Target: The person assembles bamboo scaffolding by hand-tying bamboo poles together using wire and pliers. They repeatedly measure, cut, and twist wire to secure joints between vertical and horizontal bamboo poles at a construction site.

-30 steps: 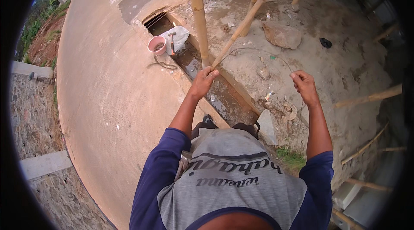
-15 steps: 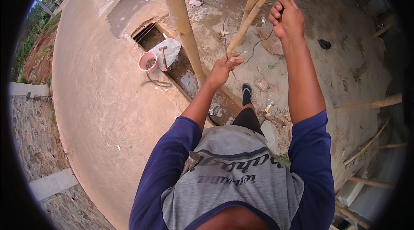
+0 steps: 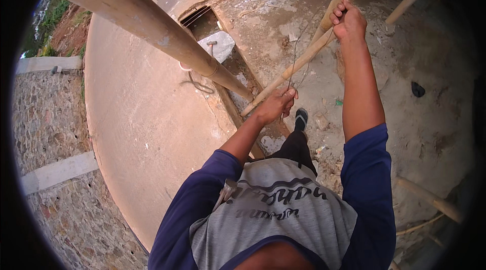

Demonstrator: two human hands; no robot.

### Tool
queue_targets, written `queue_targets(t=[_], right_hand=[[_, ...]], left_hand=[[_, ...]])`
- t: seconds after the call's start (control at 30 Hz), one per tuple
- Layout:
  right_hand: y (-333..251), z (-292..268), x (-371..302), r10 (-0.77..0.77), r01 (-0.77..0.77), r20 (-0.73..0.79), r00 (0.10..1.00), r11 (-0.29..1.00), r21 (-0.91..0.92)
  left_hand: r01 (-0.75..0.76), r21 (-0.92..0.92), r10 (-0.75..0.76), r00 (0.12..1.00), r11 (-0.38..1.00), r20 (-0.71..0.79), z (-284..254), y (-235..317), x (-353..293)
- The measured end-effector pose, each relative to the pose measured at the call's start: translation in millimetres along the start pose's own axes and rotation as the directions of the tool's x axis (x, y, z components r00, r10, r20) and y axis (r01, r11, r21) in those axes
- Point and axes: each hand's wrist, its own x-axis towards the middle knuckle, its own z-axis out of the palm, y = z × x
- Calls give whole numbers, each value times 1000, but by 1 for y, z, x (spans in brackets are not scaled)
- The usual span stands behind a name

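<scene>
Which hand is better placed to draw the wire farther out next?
Probably the right hand: it is farther out, with the wire at its fingers, while the left hand sits closer in.

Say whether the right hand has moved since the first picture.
Yes, up the picture: the right hand, first lower than the black object, now shows higher than it.

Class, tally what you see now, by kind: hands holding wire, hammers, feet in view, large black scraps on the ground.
Hands (left hand, right hand): 2
Hammer: 1
Foot: 1
Black scrap: 1
Total: 5
</scene>
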Motion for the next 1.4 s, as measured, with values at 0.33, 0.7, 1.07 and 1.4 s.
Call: queue_targets(t=[0.33, 0.7, 1.07, 1.4], right_hand=[[160, -65, -196, 283, -48, 137, 949, 560, -827], [122, -69, -228, 103, 236, 278, 955, 304, -923], [103, -55, -325, 20, 278, 317, 948, 432, -858], [16, -8, -300, 270, 391, 577, 771, 514, -763]], left_hand=[[-300, 564, 437, 891, 770, -122, -36, -74, -3], [-287, -221, 233, 942, 932, -240, -89, 6, -31], [-183, -700, -99, 934, 690, -342, -131, 69, -4], [-339, -515, 223, 935, 787, -276, -83, 99, -17]])
